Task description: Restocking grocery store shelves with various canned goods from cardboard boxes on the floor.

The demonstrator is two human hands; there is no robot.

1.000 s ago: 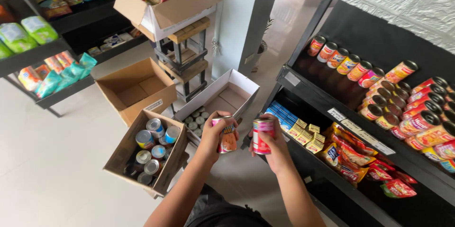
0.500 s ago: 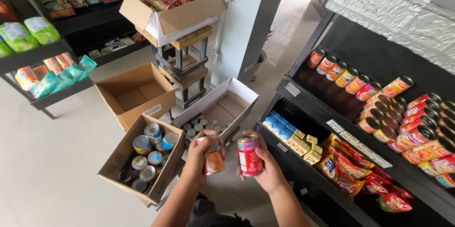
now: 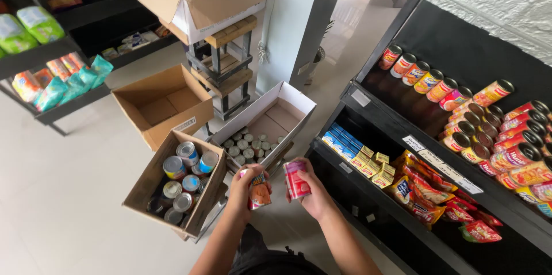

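My left hand grips an orange-and-red labelled can, held upright in front of me. My right hand grips a red can beside it, the two cans a little apart. Both hands hover over the floor, just right of a brown cardboard box that holds several silver-topped cans. A long white-edged box with several small cans at its near end lies just beyond my hands.
A black shelf unit on the right carries rows of cans, yellow and blue packs and red sachets. An empty open carton sits on the floor; a wooden stand bears a full box. Snack shelves stand at left.
Both hands have drawn back from the right-hand shelf toward the middle, still holding their cans, and sit lower and closer to my body. The view has shifted slightly.
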